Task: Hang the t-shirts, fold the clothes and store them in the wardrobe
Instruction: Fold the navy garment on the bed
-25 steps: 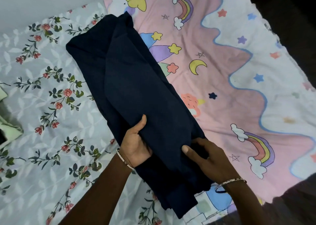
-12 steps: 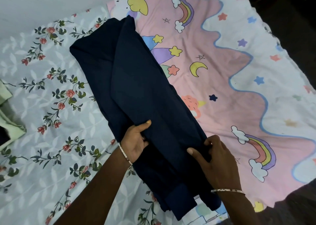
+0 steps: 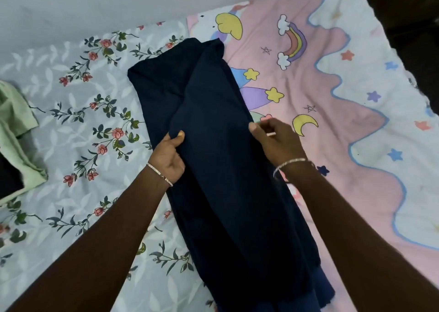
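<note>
Head view, looking down on a bed. Navy garment: long dark strip folded lengthwise, running from the upper centre of the frame down to the bottom edge, right of centre. It lies flat on the bedding and straddles the seam between the two covers, with its left side on the floral sheet and its right side on the pink blanket printed with rainbows, stars and a moon. An overlapping fold runs down its upper half; at the bottom end a slightly lighter blue layer shows from under the top one. Left hand, centre of the frame: gripping the left edge of the garment, thumb on top of the cloth, fingers tucked beneath the fold. Right hand, just right of centre: pinching the right edge of the garment between thumb and curled fingers, level with the left hand. Both forearms enter from the bottom corners; a thin bracelet on the left wrist, a silver bangle on the right. Pale green garment: crumpled at the left edge of the frame, on the floral sheet, well apart from the navy one; something dark sits below it, identity unclear. Grey wall across the upper left.
</note>
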